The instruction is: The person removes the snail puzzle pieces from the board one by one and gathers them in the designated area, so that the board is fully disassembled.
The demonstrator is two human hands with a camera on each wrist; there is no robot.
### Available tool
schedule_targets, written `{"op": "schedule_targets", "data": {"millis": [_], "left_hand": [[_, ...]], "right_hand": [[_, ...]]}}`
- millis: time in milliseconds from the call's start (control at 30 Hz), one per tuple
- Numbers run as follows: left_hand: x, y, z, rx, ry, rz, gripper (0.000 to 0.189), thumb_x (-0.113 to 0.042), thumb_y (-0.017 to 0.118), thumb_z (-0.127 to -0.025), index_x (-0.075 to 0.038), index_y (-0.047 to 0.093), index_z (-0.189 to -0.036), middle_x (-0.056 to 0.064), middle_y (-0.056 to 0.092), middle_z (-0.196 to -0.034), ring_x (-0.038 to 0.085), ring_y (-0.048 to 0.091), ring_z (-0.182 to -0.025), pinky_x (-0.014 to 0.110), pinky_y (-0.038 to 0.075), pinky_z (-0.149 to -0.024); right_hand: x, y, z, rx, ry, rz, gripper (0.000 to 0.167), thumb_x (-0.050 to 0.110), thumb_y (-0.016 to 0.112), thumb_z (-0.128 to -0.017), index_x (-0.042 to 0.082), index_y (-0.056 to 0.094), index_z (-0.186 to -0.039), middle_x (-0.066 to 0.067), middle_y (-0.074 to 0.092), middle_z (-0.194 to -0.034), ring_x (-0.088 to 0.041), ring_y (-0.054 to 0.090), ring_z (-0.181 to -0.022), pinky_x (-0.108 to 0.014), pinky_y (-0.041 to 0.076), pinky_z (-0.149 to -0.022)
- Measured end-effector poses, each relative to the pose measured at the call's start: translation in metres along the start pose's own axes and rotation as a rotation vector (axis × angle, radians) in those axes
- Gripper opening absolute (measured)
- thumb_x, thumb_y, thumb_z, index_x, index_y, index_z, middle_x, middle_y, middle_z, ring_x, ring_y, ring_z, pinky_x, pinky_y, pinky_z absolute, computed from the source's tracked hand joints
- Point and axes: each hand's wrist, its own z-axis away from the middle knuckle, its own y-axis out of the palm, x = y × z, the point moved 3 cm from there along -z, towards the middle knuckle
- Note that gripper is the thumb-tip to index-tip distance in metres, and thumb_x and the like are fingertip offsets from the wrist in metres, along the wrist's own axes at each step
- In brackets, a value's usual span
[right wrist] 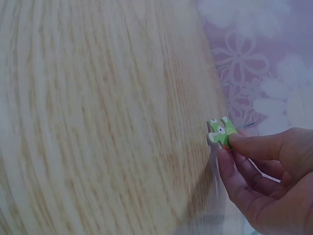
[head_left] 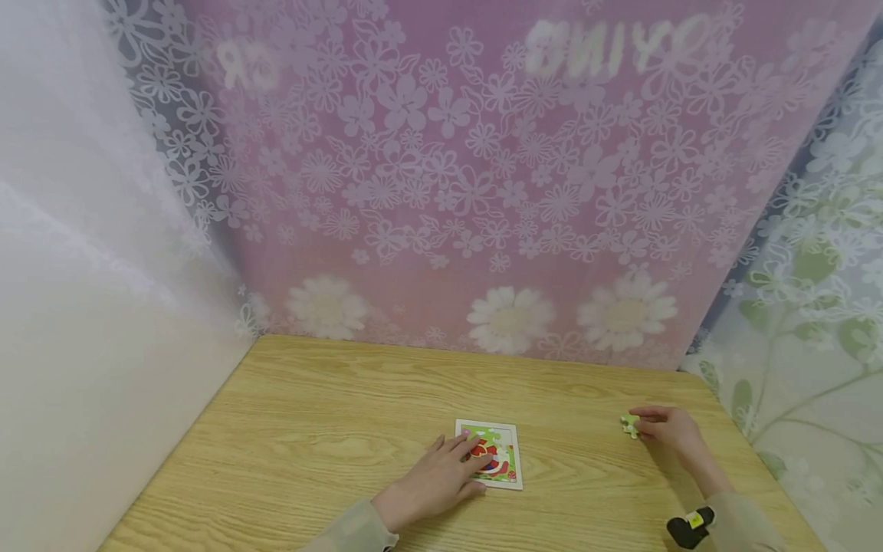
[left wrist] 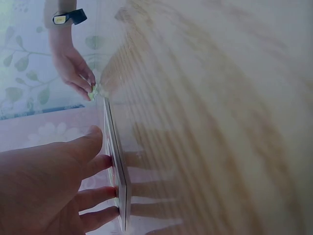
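A small jigsaw puzzle in a white-edged tray [head_left: 519,484] lies on the wooden table, its picture green, red and blue. My left hand [head_left: 436,475] rests on the puzzle's left part with spread fingers [left wrist: 95,197], covering some of the picture. Off to the right, my right hand [head_left: 672,433] pinches a green puzzle piece [right wrist: 224,132] between thumb and fingers. White spots with dark eye-like dots show on that piece, and its knobbed edge faces away from the hand, close over the table.
The wooden table [head_left: 331,414] ends at a pink flowered backdrop [head_left: 441,192]. A white wall [head_left: 103,322] borders the left side and a leafy flowered curtain [head_left: 821,345] the right. A black wrist strap [head_left: 690,527] sits at the right sleeve.
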Motion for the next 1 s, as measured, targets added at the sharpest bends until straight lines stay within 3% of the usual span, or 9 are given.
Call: {"op": "schedule_targets", "data": {"millis": [367,667,833,1000], "left_hand": [[0.0,-0.001,0.0,0.024,-0.008,0.01,0.052,-0.048,0.049,-0.104,-0.024,0.052,-0.15,0.01,0.043,-0.157,0.029,0.041,-0.145,0.059,0.043,-0.108],[0.0,0.0,0.0,0.041,-0.018,0.009,0.053,-0.05,0.049,-0.103,-0.025,0.051,-0.151,0.009,0.043,-0.158,0.029,0.041,-0.145,0.059,0.042,-0.108],[-0.002,-0.004,0.0,0.059,-0.028,0.022,0.054,-0.05,0.049,-0.103,-0.025,0.05,-0.151,0.009,0.042,-0.159,0.029,0.04,-0.146,0.059,0.041,-0.109],[-0.003,-0.005,0.0,0.05,-0.036,0.006,0.054,-0.049,0.051,-0.103,-0.025,0.05,-0.151,0.008,0.042,-0.158,0.028,0.04,-0.145,0.058,0.041,-0.109]], "right_hand": [[-0.008,0.0,-0.006,0.042,0.028,0.046,0.034,0.001,0.064,-0.097,-0.02,0.06,-0.123,-0.027,0.072,-0.108,-0.003,0.069,-0.077,-0.028,0.06,-0.072],[-0.01,0.0,-0.007,0.049,0.042,0.076,0.032,0.004,0.063,-0.098,-0.018,0.062,-0.122,-0.029,0.07,-0.113,-0.007,0.071,-0.081,-0.029,0.06,-0.073],[-0.008,0.0,-0.007,0.013,0.049,0.087,0.036,0.011,0.06,-0.101,-0.015,0.061,-0.126,-0.027,0.071,-0.113,-0.012,0.07,-0.08,-0.028,0.058,-0.069],[0.002,0.002,-0.005,-0.039,0.028,0.181,0.038,0.021,0.061,-0.102,-0.008,0.065,-0.127,-0.03,0.066,-0.121,-0.018,0.07,-0.085,-0.028,0.057,-0.067]]}}
